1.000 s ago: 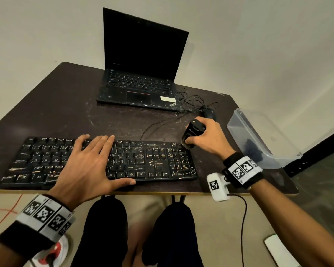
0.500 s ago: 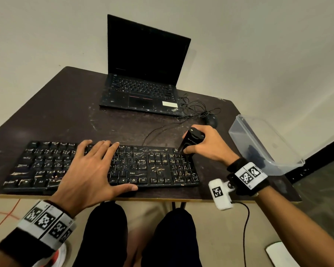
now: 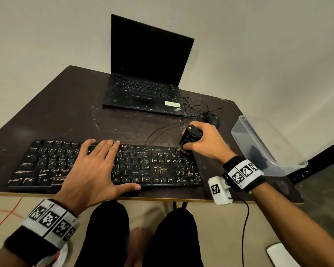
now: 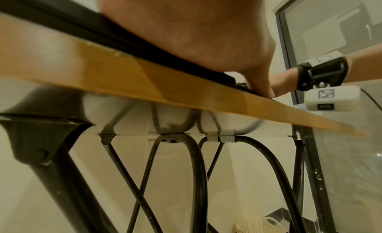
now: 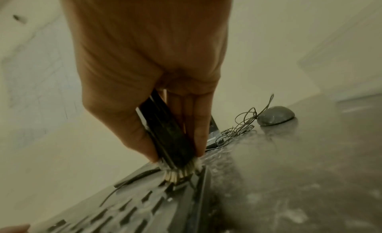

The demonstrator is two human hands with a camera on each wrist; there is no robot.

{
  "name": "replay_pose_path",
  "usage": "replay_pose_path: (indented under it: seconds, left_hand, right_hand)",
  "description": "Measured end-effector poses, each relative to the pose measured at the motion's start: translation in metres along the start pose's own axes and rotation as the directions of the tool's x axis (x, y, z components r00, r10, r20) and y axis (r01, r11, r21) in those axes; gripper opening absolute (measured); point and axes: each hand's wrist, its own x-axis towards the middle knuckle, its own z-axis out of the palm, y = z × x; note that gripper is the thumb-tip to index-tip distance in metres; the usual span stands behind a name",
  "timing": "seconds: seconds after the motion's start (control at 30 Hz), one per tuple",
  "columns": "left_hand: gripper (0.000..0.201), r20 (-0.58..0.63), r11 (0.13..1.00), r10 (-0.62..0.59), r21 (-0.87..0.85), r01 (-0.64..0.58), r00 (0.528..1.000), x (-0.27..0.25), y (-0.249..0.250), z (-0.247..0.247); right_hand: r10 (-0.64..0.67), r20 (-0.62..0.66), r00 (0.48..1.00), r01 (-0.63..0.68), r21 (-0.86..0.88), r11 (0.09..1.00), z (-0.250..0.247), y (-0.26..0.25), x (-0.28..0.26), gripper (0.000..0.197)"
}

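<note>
Brushing step: the right hand point(image 3: 206, 143), fingers and thumb curled round the one brush point(image 3: 190, 134), sets the pale bristles on the top right corner of the one keyboard point(image 3: 158, 166). The keyboard lies along the near edge of the table point(image 3: 66, 112), and the left hand point(image 3: 91, 170) lies flat on its middle keys, fingers straight, holding nothing. The next move probably calls for short strokes along the key rows, bristles working between the keys, the left hand pressing down; also present are one laptop point(image 3: 143, 93), one mouse point(image 3: 213, 120) and one clear tub point(image 3: 258, 139).
</note>
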Motion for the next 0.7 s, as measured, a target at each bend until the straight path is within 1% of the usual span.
replay_pose_path:
  seconds: [0.03,0.13,0.23,0.33,0.43,0.47,0.53,0.57,0.63,0.7]
  left_hand:
    - [0.132,-0.003,1.000,0.004,-0.002,-0.004,1.000,-0.0003,0.0004,-0.0002]
    - [0.133,-0.012,1.000,0.000,-0.011,0.000,1.000,-0.0002,0.0001,-0.0006]
    - [0.133,-0.011,1.000,0.006,-0.013,-0.006,1.000,-0.0006,0.0004,-0.0002]
    - [0.133,-0.014,1.000,0.005,-0.015,-0.006,1.000,0.0001,0.0001,-0.0005]
    - [0.133,-0.009,1.000,0.001,-0.016,-0.001,1.000,-0.0001,-0.0002,-0.0002]
    - [0.133,-0.008,1.000,0.006,-0.017,-0.006,1.000,-0.0004,0.0002,-0.0003]
    - [0.133,-0.012,1.000,0.002,-0.018,-0.002,1.000,0.0005,-0.0003,-0.0006]
    - [0.133,-0.008,1.000,-0.003,-0.018,0.003,1.000,0.0003,-0.0004,-0.0004]
    - [0.133,0.001,1.000,-0.004,-0.016,0.004,1.000,0.0000,-0.0003,0.0000]
    - [0.133,-0.008,1.000,0.003,-0.016,-0.003,1.000,0.0005,-0.0002,0.0000]
  right_hand:
    - [-0.001,-0.004,1.000,0.001,0.001,1.000,-0.0004,-0.0011,-0.0005,0.030]
    - [-0.033,0.084,0.996,0.030,0.033,0.999,0.0008,-0.0042,-0.0004,0.031]
    - [-0.052,0.034,0.998,0.052,-0.019,0.998,0.0020,-0.0068,0.0019,0.029]
    - [-0.057,0.084,0.995,0.057,0.007,0.998,0.0028,-0.0078,0.0015,0.031]
    - [-0.073,0.038,0.997,0.075,-0.051,0.996,0.0027,-0.0085,0.0037,0.029]
    - [-0.068,0.044,0.997,0.070,-0.035,0.997,0.0014,-0.0082,0.0027,0.029]
    - [-0.076,0.102,0.992,0.076,0.000,0.997,0.0004,-0.0071,0.0014,0.032]
    - [-0.091,0.106,0.990,0.094,-0.017,0.995,0.0016,-0.0069,0.0000,0.032]
    - [-0.130,0.072,0.989,0.135,-0.079,0.988,0.0039,-0.0078,-0.0017,0.030]
    - [-0.145,0.071,0.987,0.150,-0.069,0.986,0.0045,-0.0073,-0.0045,0.030]
